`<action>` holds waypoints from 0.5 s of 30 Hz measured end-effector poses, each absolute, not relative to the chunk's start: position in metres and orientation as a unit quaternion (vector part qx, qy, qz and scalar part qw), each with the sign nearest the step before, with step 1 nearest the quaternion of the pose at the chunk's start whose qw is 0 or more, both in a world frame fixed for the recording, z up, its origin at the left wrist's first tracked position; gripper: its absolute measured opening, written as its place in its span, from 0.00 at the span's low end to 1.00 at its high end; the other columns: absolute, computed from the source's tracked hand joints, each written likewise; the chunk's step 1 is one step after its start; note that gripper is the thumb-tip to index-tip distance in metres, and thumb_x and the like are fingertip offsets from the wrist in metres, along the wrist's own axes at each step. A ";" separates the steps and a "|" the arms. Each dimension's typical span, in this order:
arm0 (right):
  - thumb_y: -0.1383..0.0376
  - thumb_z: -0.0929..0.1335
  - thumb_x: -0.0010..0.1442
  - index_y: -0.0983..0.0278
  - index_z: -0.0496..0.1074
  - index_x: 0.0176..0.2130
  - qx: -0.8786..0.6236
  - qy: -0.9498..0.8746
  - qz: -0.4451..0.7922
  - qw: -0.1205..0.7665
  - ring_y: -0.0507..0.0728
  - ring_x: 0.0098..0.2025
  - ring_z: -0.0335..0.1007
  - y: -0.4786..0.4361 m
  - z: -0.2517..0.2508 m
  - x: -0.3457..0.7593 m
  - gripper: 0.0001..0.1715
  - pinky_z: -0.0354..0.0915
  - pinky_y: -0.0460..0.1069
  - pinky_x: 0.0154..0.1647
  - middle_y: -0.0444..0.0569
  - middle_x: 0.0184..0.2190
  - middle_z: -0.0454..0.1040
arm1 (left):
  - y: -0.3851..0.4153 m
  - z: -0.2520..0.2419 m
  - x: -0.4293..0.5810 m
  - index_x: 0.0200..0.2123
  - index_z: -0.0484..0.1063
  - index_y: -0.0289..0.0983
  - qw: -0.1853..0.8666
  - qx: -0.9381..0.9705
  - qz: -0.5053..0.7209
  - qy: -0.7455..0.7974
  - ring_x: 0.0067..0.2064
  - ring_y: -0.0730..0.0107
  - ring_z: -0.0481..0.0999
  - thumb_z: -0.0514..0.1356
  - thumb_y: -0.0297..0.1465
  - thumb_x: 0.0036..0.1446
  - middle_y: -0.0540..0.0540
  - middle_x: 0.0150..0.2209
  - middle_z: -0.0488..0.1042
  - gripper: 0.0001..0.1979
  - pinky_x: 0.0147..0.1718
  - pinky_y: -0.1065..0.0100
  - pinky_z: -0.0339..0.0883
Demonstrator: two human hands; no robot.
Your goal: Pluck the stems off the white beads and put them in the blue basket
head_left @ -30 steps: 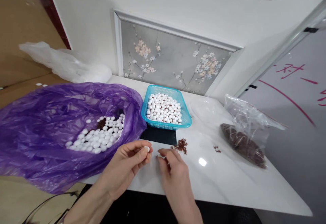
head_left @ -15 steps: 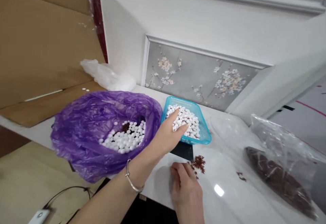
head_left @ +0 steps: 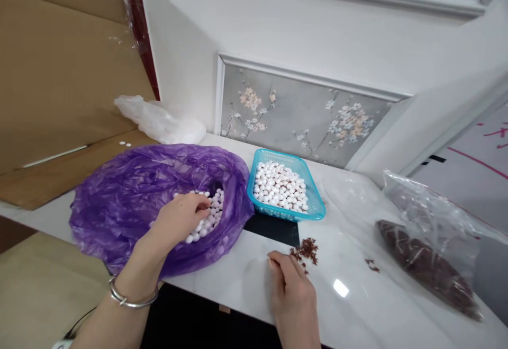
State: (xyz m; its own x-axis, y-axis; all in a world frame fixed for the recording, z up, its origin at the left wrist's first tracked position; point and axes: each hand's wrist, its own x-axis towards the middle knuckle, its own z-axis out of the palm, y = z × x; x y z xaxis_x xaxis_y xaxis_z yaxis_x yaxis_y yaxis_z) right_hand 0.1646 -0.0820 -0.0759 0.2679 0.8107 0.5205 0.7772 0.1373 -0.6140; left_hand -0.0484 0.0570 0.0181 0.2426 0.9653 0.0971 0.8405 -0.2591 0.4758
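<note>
Pickup, apparently: left hand (head_left: 180, 216) among white balls (head_left: 216, 211) in purple bag (head_left: 127, 195)

Step in hand, judging by posture: taking from the bag's loose heap. Left fingers curl at the balls; cannot tell whether one is pinched. Right hand (head_left: 293, 285) is low at the counter (head_left: 357, 306), well apart from the left, thumb and forefinger drawn together; anything between them is too small to confirm. Next move seems to call for a light fingertip pinch, singling out one smooth ball without dragging the slack film.

Materials: bag thin, crinkled, translucent. Blue basket (head_left: 315, 195) of perforated plastic, rounded corners, holding white pieces (head_left: 278, 182) with brown showing between. Reddish-brown scraps (head_left: 308, 249), spiky and branching, piled just beside the right hand. Clear bag (head_left: 428, 264), creased and glossy, dark brown contents. Counter pale, polished, faintly veined.
</note>
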 end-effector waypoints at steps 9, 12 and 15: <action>0.57 0.66 0.59 0.61 0.71 0.30 -0.639 -0.449 0.268 0.564 0.52 0.25 0.63 -0.088 -0.048 0.155 0.11 0.61 0.45 0.26 0.43 0.24 0.69 | 0.012 0.023 -0.017 0.33 0.77 0.39 0.579 0.574 0.393 0.425 0.28 0.71 0.69 0.64 0.36 0.51 0.50 0.27 0.73 0.08 0.29 0.73 0.62; 0.56 0.67 0.58 0.62 0.70 0.30 -0.579 -0.394 0.363 0.615 0.50 0.22 0.59 -0.092 -0.031 0.149 0.13 0.59 0.44 0.23 0.41 0.20 0.65 | -0.010 0.013 0.005 0.30 0.76 0.36 0.764 0.434 0.346 0.329 0.26 0.79 0.65 0.64 0.35 0.53 0.51 0.26 0.69 0.08 0.29 0.77 0.62; 0.58 0.67 0.59 0.62 0.70 0.30 -0.527 -0.384 0.388 0.652 0.49 0.22 0.59 -0.094 -0.017 0.146 0.11 0.59 0.44 0.24 0.41 0.22 0.66 | -0.022 0.003 0.021 0.28 0.73 0.34 0.832 0.358 0.310 0.289 0.26 0.81 0.64 0.62 0.35 0.56 0.51 0.25 0.66 0.10 0.28 0.79 0.61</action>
